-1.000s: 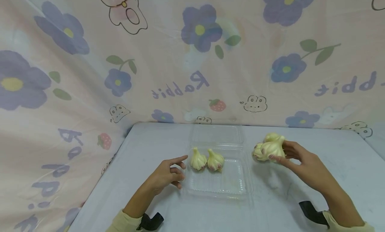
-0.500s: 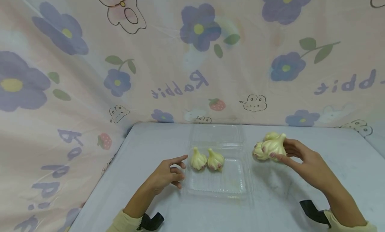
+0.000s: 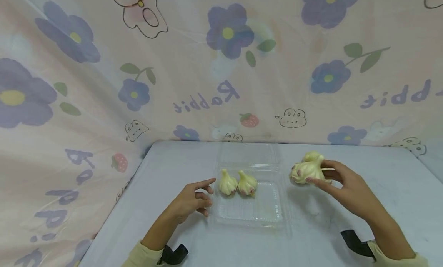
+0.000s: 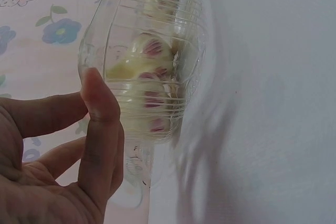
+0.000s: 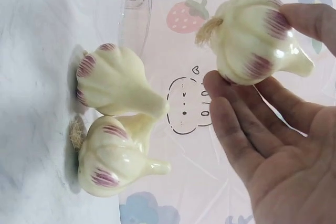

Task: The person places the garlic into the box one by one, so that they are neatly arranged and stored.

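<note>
My right hand (image 3: 346, 184) holds a pale garlic bulb (image 5: 257, 38) with purple streaks, gripped between thumb and fingers, its root tuft facing left in the right wrist view. Other garlic bulbs (image 5: 118, 80) stand close together on the table just beyond it; the held one partly covers them in the head view. At the left side of a clear plastic clamshell box (image 3: 249, 219), my left hand (image 3: 194, 199) has loosely bent fingers, a fingertip (image 4: 97, 90) right at the rim. Two garlic bulbs (image 3: 228, 184) (image 3: 247, 184) sit side by side in the box's far left part.
The box's lid (image 3: 249, 153) lies folded back toward the rear edge of the white table (image 3: 180, 159). A patterned curtain (image 3: 194, 67) with flowers and rabbits hangs behind and to the left. Black wrist pieces (image 3: 174, 255) show at both sleeves.
Held in my right hand, the garlic bulb shifts slightly right, then back left, now covering more of the bulbs behind it. My left hand stays at the box.
</note>
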`<state>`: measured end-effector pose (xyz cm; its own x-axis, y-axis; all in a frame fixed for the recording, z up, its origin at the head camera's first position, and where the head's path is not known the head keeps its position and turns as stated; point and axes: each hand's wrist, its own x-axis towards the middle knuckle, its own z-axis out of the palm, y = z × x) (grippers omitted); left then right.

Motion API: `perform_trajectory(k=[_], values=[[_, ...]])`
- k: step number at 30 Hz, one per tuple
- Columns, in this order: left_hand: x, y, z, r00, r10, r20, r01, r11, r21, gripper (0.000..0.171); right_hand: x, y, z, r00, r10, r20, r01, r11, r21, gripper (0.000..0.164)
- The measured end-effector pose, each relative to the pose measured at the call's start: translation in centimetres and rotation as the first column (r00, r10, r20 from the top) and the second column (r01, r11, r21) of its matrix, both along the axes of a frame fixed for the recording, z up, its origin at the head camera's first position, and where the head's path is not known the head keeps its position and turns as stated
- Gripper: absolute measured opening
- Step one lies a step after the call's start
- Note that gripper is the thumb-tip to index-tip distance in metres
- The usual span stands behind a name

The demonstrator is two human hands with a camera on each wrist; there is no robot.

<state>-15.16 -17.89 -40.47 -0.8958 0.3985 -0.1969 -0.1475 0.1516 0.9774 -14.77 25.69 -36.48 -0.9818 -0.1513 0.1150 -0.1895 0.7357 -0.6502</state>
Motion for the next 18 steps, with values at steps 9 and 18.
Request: perform_trajectory(k=[9,18], values=[[0.0,0.0,0.1,1.0,0.012,0.019,-0.012,1.0,0.008,0.073,-0.2,-1.2,-0.3,0.999,0.031,-0.035,-0.031,0.999,-0.015,0.065],[0.1,0.0,0.3,1.0,0.005,0.014,-0.006,1.0,0.004,0.072,-0.4,-3.2,0.1,0.997,0.058,-0.051,-0.059,0.998,-0.024,0.068]])
